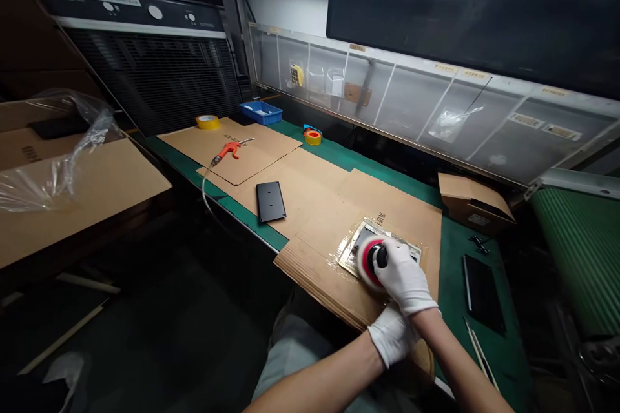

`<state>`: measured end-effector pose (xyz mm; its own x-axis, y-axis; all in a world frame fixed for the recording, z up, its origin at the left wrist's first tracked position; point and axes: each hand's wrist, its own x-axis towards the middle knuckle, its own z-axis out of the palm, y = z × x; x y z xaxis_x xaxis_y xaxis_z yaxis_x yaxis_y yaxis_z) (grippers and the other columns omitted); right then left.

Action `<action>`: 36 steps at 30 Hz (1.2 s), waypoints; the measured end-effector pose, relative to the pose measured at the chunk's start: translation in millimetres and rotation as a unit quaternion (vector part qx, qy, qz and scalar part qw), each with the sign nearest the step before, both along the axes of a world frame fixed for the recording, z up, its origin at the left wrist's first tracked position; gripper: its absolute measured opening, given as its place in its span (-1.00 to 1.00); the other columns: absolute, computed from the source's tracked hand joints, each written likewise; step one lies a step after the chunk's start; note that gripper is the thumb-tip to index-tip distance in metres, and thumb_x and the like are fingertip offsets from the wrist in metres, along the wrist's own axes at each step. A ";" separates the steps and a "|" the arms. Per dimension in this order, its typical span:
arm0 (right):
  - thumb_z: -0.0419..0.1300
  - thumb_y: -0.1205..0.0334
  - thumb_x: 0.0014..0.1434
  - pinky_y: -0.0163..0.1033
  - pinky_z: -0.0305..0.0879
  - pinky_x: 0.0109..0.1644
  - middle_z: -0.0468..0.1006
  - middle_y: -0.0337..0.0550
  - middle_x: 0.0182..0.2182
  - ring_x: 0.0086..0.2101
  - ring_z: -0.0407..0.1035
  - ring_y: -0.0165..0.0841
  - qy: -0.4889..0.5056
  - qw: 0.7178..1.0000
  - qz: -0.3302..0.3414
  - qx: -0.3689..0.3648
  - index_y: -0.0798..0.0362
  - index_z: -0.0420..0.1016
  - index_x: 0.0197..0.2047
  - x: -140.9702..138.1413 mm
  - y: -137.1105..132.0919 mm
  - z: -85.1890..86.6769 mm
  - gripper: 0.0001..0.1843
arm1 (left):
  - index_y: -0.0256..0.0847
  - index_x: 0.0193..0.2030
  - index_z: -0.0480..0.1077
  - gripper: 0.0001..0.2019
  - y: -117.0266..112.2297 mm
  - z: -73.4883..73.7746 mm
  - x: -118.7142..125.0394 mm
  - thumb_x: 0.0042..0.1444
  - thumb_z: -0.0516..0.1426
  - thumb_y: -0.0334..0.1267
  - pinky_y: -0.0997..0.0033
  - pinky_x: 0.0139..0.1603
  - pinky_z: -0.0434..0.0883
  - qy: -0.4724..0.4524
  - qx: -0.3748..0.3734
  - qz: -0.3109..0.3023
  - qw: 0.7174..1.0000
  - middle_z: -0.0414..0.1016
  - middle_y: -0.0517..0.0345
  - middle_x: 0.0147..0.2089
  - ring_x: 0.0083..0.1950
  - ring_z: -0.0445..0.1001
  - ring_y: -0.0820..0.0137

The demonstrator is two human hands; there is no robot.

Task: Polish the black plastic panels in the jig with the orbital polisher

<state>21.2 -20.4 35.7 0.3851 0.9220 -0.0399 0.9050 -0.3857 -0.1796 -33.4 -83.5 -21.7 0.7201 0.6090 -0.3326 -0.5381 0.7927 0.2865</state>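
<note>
"Fingers of our left hand: grasping?"

"We cannot tell; they're hidden behind our right hand, which grips the polisher over the plate."

"And farther off?"

"On the tabletop, over cardboard, we see a black panel, then an air gun."

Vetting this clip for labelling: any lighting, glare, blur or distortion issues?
Head view throughout: dim light, with the floor nearly black; bright glare on the clear plastic film at left; the round pad at the right hand slightly smeared, motion or focus unclear; outer edges look stretched, and the shoe at lower left is blurred.
</note>
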 end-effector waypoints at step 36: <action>0.22 -0.03 0.36 -0.24 0.31 -0.14 0.49 0.00 -0.01 -0.15 0.52 -0.22 0.024 0.999 0.039 0.008 -0.06 0.42 0.23 25.2 13.3 4.7 -0.55 | -0.32 -0.13 0.62 -0.49 1.4 12.1 6.2 -0.25 0.60 -0.25 0.28 0.04 0.39 -0.017 0.017 0.002 1.000 0.57 -0.04 -0.09 -0.08 0.47 0.30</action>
